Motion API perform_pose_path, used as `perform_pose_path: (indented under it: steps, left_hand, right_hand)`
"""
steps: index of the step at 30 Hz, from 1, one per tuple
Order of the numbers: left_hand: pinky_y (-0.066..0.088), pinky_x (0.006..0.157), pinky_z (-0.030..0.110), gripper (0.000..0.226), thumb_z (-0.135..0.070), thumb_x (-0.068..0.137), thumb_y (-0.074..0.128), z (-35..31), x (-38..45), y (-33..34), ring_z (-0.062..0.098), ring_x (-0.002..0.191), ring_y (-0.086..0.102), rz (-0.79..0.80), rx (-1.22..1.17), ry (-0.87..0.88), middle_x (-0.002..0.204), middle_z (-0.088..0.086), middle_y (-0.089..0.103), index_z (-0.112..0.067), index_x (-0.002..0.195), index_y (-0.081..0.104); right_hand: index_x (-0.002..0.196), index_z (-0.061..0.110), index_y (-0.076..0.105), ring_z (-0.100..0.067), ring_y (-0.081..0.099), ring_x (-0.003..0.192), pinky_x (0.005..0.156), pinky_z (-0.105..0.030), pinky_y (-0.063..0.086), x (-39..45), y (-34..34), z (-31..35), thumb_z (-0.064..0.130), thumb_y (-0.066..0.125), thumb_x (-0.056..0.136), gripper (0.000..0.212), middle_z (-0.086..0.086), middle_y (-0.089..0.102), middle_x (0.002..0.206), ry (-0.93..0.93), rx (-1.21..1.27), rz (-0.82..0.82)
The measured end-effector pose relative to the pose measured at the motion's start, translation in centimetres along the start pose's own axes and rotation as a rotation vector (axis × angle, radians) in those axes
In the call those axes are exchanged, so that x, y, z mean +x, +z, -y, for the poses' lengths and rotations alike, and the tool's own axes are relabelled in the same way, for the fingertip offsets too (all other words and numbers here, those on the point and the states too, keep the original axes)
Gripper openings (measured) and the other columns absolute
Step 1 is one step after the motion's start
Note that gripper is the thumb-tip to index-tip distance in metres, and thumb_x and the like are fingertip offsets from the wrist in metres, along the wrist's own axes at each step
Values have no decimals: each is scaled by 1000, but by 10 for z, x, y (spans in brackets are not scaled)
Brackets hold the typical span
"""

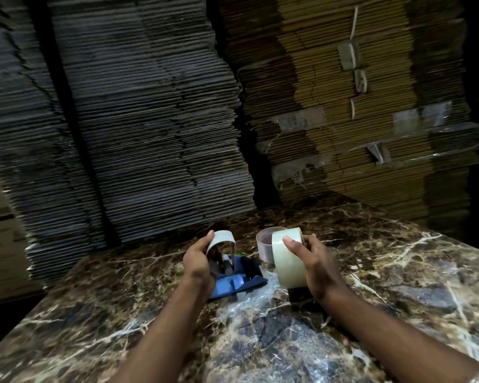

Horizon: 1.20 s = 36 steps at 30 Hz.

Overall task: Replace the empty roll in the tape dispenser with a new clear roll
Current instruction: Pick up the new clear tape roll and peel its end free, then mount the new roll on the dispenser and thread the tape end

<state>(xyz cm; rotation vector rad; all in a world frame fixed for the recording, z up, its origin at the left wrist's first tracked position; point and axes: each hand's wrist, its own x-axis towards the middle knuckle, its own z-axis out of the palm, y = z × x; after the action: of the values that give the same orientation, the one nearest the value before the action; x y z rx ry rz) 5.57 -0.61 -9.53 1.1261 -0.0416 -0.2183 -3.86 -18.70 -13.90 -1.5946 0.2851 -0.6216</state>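
Observation:
A blue tape dispenser (241,284) lies on the marble table (385,286) in the middle of the view. My left hand (198,265) grips the empty whitish core (223,239) just above the dispenser, thumb on its top. To the right, my right hand (311,265) holds a full clear tape roll (286,261) upright, thumb on its outer face. A second clear roll (266,244) stands on the table right behind it.
Crumpled clear plastic wrap (255,299) lies on the table in front of the dispenser. Tall stacks of flattened cardboard (150,120) rise right behind the table, with taped brown stacks (357,120) to the right. The table's left edge drops into shadow.

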Motion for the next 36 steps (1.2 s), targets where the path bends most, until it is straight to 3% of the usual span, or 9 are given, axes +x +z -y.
perform_pose_path:
  steps: [3,7,14,17,21,24,27,33,36]
  left_hand:
    - [54,45,26,30,-27,95,50,4,1,-10,19,47,64,68,-122,-17,58,9,68,1,96,61]
    - [55,52,27,33,-29,96,48,9,2,-14,19,54,65,95,-168,5,65,10,68,0,100,62]
    - [55,56,29,28,-20,95,41,9,-1,-21,21,60,65,78,-244,41,76,13,67,-2,100,62]
    - [53,61,34,21,-16,96,42,7,-6,-19,23,64,61,77,-251,93,78,14,62,-6,90,60]
    - [50,61,35,26,-12,97,40,5,-14,-17,20,61,59,92,-248,180,73,10,57,-11,76,55]
    - [55,53,31,26,-13,98,39,2,-20,-14,18,56,63,153,-291,193,70,10,61,-9,79,56]
    - [57,56,33,26,-13,98,39,5,-27,-6,20,56,65,212,-292,183,71,13,63,-7,80,56]
    - [54,59,32,26,-12,98,39,18,-36,12,21,62,65,278,-227,158,73,13,67,-7,81,58]
    - [45,60,34,18,-14,96,42,27,-37,16,23,66,55,277,-143,144,78,16,59,-2,99,55]
  right_hand:
    - [115,15,61,-29,70,84,60,-41,58,0,0,0,67,60,66,71,-10,69,103,4,-3,3]
    - [109,21,59,-28,68,86,65,-46,57,-1,1,0,66,59,68,61,-8,68,103,-14,-32,-11]
    - [122,16,56,-22,68,85,51,-28,55,-9,1,6,63,65,65,74,-8,65,110,-97,-83,6]
    - [116,30,49,-20,68,90,60,-37,64,-17,2,10,73,66,57,75,0,63,111,-199,-166,-13]
    - [128,22,47,-20,66,95,68,-41,64,-24,2,12,76,67,54,93,-4,63,111,-359,-288,-79]
    - [129,20,45,-20,66,95,69,-38,63,-27,3,16,83,66,53,101,-4,63,109,-446,-326,-106]
    - [130,17,45,-19,66,96,72,-30,62,-31,6,20,90,60,53,107,-5,64,111,-512,-371,-118]
    - [133,11,46,-21,62,105,83,-38,59,-37,9,25,90,61,53,113,-5,61,119,-559,-394,-123]
    - [129,14,49,-21,64,103,83,-42,58,-38,10,28,88,62,54,106,-4,63,116,-563,-400,-146]
